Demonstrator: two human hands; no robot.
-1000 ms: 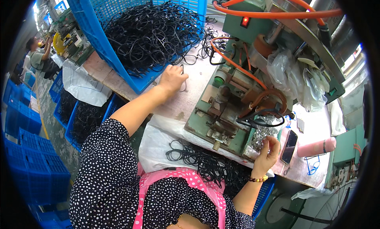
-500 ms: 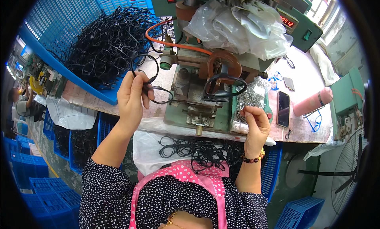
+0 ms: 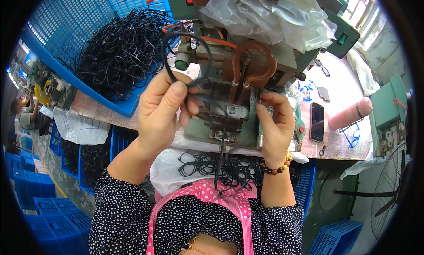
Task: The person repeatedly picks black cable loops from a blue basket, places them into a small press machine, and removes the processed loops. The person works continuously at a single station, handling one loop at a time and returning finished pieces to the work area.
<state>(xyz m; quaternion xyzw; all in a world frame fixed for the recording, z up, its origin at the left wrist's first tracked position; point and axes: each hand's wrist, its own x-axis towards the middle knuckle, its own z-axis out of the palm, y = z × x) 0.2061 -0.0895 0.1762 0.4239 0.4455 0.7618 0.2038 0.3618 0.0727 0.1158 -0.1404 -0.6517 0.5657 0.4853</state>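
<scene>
The single view comes from the left 1 of 2 fisheye cameras worn on the head, looking down and forward over the white-dotted black blouse (image 3: 198,213). The bare left hand (image 3: 160,108) and bare right hand (image 3: 277,128) are close, mid-picture, before the green metal machine (image 3: 196,130). Its wide reach spans the blue plastic mesh crate (image 3: 51,45) to the black wire-caged fan (image 3: 394,193), edges bending rimward.

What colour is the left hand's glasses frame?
The glasses frame in the left hand is black, clearest in head view.
</scene>
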